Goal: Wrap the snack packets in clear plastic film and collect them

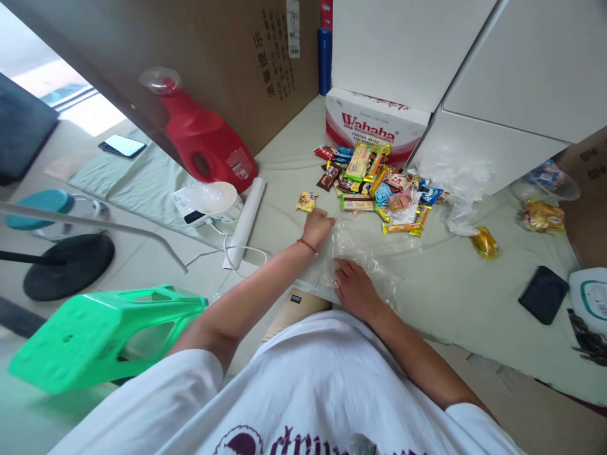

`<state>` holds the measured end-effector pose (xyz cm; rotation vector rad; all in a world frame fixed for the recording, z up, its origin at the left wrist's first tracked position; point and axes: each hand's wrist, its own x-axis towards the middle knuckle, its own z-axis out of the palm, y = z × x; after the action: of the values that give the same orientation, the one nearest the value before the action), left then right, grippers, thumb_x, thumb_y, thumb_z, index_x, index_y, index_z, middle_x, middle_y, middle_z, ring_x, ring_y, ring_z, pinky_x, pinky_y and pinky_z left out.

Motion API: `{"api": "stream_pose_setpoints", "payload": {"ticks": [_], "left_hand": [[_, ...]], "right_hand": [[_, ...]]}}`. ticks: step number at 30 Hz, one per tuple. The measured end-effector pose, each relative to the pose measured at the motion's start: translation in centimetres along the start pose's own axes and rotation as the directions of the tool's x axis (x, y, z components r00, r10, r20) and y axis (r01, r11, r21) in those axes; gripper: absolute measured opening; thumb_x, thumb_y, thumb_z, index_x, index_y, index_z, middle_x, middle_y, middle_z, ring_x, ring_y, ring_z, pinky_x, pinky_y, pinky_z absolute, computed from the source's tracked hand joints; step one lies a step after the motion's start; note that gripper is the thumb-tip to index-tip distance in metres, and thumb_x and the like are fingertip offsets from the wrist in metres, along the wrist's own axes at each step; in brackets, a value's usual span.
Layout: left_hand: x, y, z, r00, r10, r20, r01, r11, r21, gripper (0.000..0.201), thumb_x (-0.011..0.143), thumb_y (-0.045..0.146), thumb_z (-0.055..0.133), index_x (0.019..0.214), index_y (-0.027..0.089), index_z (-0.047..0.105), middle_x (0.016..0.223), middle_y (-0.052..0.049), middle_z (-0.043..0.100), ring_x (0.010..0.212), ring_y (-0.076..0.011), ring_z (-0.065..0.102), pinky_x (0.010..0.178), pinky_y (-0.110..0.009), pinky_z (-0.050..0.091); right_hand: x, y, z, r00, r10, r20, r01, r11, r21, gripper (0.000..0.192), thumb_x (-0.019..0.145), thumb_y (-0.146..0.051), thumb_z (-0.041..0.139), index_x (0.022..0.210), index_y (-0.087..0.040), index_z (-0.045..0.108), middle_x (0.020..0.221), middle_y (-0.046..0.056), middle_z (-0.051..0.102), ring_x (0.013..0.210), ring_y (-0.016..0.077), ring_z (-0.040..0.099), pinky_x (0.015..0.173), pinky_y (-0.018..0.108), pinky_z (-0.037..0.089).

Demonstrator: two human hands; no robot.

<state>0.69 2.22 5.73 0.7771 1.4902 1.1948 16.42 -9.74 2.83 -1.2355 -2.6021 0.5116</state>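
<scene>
Clear plastic bag (360, 262) lies flat at my 12 o'clock; my right hand (355, 287) presses it with spread fingers, my left hand (318, 226) pinches its far edge. Snack pile (374, 183) at 1 o'clock, before a "Wahaha" carton (367, 123).

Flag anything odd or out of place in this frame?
The green stool lies tipped on its side by the person's left arm. Snack packets sit in a loose heap before the Wahaha box, with strays apart. Both hands rest on a clear plastic bag.
</scene>
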Motion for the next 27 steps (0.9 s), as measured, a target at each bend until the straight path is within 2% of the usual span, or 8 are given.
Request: {"api": "stream_pose_setpoints", "payload": {"ticks": [2,4,7,14,17,20,23,27], "left_hand": [[-2.4,0.0,-0.7,0.972,0.22,-0.08,-0.208,0.969,0.136,0.03,0.064,0.002,0.062,0.087,0.021,0.06,0.094,-0.003,0.065,0.097,-0.0198,0.063,0.092,-0.032,0.051],[-4.5,-0.7,-0.7,0.919,0.385,0.085,-0.392,0.867,0.308,0.02,0.069,0.005,0.057,0.078,0.021,0.065,0.091,-0.003,0.067,0.093,-0.0208,0.064,0.092,-0.033,0.051],[-5.3,-2.5,0.5,0.849,0.3,0.434,-0.502,0.714,0.488,0.024,0.079,0.01,0.051,0.07,0.021,0.07,0.09,-0.006,0.073,0.092,-0.023,0.068,0.095,-0.037,0.052],[-2.0,-6.5,0.6,0.767,0.385,0.513,-0.617,0.222,0.755,0.044,0.102,0.03,0.042,0.141,0.022,0.061,0.159,-0.013,0.051,0.15,-0.0304,0.042,0.124,-0.061,0.024],[-2.2,-7.4,-0.2,0.726,0.369,0.58,-0.653,0.108,0.749,0.051,0.104,0.036,0.039,0.151,0.021,0.052,0.164,-0.013,0.043,0.154,-0.0305,0.038,0.126,-0.062,0.02],[-3.0,-7.7,-0.9,0.707,0.363,0.608,-0.667,0.056,0.743,0.054,0.105,0.041,0.038,0.155,0.021,0.049,0.166,-0.012,0.041,0.155,-0.0299,0.036,0.127,-0.061,0.02],[-3.6,-7.9,-1.7,0.668,0.374,0.644,-0.702,0.028,0.712,0.055,0.106,0.042,0.038,0.156,0.022,0.047,0.165,-0.01,0.042,0.154,-0.0286,0.038,0.128,-0.059,0.021],[-3.9,-8.1,-2.7,0.636,0.396,0.662,-0.725,0.014,0.689,0.055,0.105,0.044,0.042,0.156,0.025,0.047,0.163,-0.009,0.046,0.152,-0.027,0.041,0.129,-0.056,0.021]], "right_hand": [[0.8,0.0,0.1,0.998,0.056,0.016,-0.056,0.998,0.015,0.024,0.092,-0.012,0.058,0.113,-0.013,0.07,0.153,0.017,0.053,0.138,0.0308,0.049,0.118,0.048,0.04],[1.5,-0.3,0.3,0.996,0.083,0.024,-0.083,0.996,0.023,0.029,0.091,-0.013,0.059,0.118,-0.012,0.069,0.144,0.019,0.06,0.135,0.0322,0.052,0.117,0.049,0.041],[1.4,-1.2,1.1,0.997,0.076,0.033,-0.077,0.997,0.027,0.036,0.093,-0.013,0.057,0.127,-0.01,0.068,0.129,0.019,0.068,0.13,0.0336,0.056,0.114,0.051,0.044],[-2.5,-2.5,-0.2,0.978,-0.168,0.124,0.119,0.936,0.332,0.021,0.096,-0.022,0.061,0.112,-0.019,0.075,0.131,0.01,0.07,0.128,0.0254,0.061,0.107,0.038,0.051],[0.3,1.2,-4.9,0.998,0.032,0.047,-0.045,0.948,0.315,0.028,0.103,-0.022,0.048,0.115,-0.024,0.073,0.107,0.005,0.076,0.098,0.0195,0.07,0.089,0.032,0.056],[7.0,6.9,-9.3,0.977,0.162,-0.142,-0.168,0.985,-0.031,0.042,0.098,-0.014,0.049,0.136,-0.02,0.065,0.135,0.013,0.066,0.123,0.0285,0.061,0.101,0.039,0.051],[13.8,11.5,-11.3,0.984,0.175,-0.013,-0.173,0.953,-0.249,0.059,0.092,-0.017,0.062,0.15,-0.017,0.052,0.148,0.018,0.056,0.131,0.031,0.055,0.105,0.038,0.047],[17.1,15.6,-12.3,0.963,0.171,0.208,-0.101,0.946,-0.309,0.048,0.086,-0.032,0.076,0.128,-0.013,0.067,0.127,0.018,0.066,0.111,0.0269,0.064,0.093,0.032,0.047]]}}
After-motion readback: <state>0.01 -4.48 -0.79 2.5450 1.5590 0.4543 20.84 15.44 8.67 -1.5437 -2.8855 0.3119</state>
